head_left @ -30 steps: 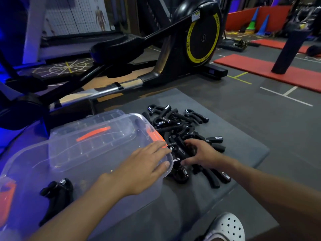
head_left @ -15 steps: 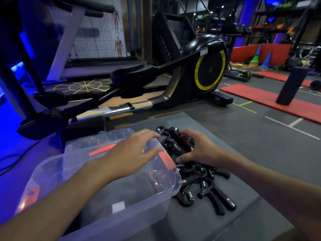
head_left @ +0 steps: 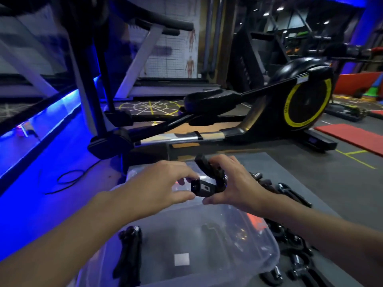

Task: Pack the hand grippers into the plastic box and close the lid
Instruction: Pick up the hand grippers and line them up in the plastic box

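A clear plastic box [head_left: 267, 243] with orange latches sits open on a grey mat in front of me. One black hand gripper [head_left: 130, 253] lies inside at the left, another dark one [head_left: 213, 230] further right. Above the box's far edge, my right hand [head_left: 238, 183] holds a black hand gripper [head_left: 209, 179] with a white label. My left hand [head_left: 161, 185] pinches its near end with thumb and fingers. A pile of black hand grippers [head_left: 290, 241] lies on the mat right of the box, partly hidden by my right forearm.
The box's clear lid [head_left: 136, 172] lies behind it. A black elliptical trainer [head_left: 269, 112] with a yellow-ringed wheel stands just beyond the mat [head_left: 323, 183]. A black cable [head_left: 68, 179] lies on the blue-lit floor at the left. Red mats [head_left: 352, 135] lie at the right.
My right hand has lifted one hand gripper out of the pile and brought it over the box. My left hand has left the box rim and taken hold of that gripper's end.
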Motion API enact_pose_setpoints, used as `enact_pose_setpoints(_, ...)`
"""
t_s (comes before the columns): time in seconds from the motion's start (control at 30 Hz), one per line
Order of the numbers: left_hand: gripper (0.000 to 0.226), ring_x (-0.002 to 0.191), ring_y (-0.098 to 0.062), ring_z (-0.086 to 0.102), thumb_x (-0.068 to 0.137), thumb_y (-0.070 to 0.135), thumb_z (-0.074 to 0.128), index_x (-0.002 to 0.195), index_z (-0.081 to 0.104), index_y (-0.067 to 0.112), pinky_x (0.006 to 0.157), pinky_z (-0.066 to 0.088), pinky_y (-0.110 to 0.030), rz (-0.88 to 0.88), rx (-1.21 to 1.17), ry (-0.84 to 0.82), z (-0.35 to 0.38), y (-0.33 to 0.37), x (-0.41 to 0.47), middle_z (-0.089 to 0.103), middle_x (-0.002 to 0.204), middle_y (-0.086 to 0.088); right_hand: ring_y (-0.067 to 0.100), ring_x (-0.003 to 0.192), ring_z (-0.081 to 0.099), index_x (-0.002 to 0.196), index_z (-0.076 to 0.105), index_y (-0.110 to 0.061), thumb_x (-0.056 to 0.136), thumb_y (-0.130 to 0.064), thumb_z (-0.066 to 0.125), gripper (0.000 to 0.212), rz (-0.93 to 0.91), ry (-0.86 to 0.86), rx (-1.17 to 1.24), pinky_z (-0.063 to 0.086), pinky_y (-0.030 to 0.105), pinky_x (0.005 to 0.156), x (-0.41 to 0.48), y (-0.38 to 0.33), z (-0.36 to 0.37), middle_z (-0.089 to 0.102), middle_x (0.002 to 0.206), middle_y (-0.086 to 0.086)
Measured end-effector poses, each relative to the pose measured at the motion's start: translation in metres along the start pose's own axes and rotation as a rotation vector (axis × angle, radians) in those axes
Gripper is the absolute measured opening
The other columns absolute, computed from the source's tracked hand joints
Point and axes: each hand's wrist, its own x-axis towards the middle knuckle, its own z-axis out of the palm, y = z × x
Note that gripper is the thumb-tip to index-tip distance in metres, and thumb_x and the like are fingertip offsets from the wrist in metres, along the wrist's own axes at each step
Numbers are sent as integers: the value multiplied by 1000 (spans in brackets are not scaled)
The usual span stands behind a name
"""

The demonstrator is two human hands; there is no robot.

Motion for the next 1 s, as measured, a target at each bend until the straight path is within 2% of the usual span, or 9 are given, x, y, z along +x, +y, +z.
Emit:
enact_pose_setpoints(0.2,43,90,1,60,78,32,79,118,65,39,78,47,-16,-104,-113,7,-10,-13,-16,66,92,18,9,108,44,126,48,-27,55,-45,90,84,-15,-57,54,43,41,95,18,-16,19,49,109,-18)
enact_pose_setpoints(0.4,35,88,2,63,75,14,80,108,74,24,75,42,-4,-63,-128,119,-16,-13,-27,72,90,15,10,108,45,126,44,-26,58,-41,90,83,-21,-70,64,41,37,97,25,-29,26,42,101,-25)
enact_pose_setpoints(0.53,35,91,6,61,73,12,79,107,74,18,78,40,-1,-16,-86,163,-24,-19,-34,71,93,14,9,112,46,123,48,-30,65,-43,85,70,-40,-80,101,43,35,97,30,-24,26,48,115,-16)
enact_pose_setpoints(0.63,33,92,3,62,74,22,74,107,74,17,80,43,-5,16,-26,139,-25,-21,-38,72,97,11,8,109,55,126,52,-26,78,-45,75,56,135,-73,279,50,29,92,32,-18,26,50,121,-10)
enact_pose_setpoints(0.7,33,92,-1,63,74,25,71,106,74,16,82,46,-11,31,13,116,-22,-22,-41,73,99,8,18,95,64,124,52,-16,89,-43,63,46,420,-91,582,55,39,86,34,-18,31,56,118,3)
enact_pose_setpoints(0.77,31,93,-2,64,76,24,73,106,74,18,84,47,-17,39,28,84,-17,-22,-42,73,100,9,28,88,66,120,51,-8,94,-42,57,44,676,-204,877,56,44,86,37,-15,42,55,117,15)
enact_pose_setpoints(0.87,29,95,2,63,78,18,76,107,74,22,86,47,-17,53,-17,63,-15,-20,-43,72,101,12,23,78,67,111,63,5,91,-38,63,47,671,-283,915,59,33,73,37,-9,61,65,104,16)
enact_pose_setpoints(0.93,29,97,3,63,79,18,76,107,73,23,87,48,-17,67,-35,71,-16,-18,-43,72,102,13,18,70,65,105,68,7,93,-29,63,38,612,-239,893,52,26,64,38,-6,69,71,90,14)
enact_pose_setpoints(1.0,28,98,3,63,79,20,75,107,73,22,88,47,-18,89,-23,74,-16,-18,-42,71,104,14,17,72,67,102,71,4,93,-20,64,27,592,-191,884,49,25,64,38,-3,72,74,88,14)
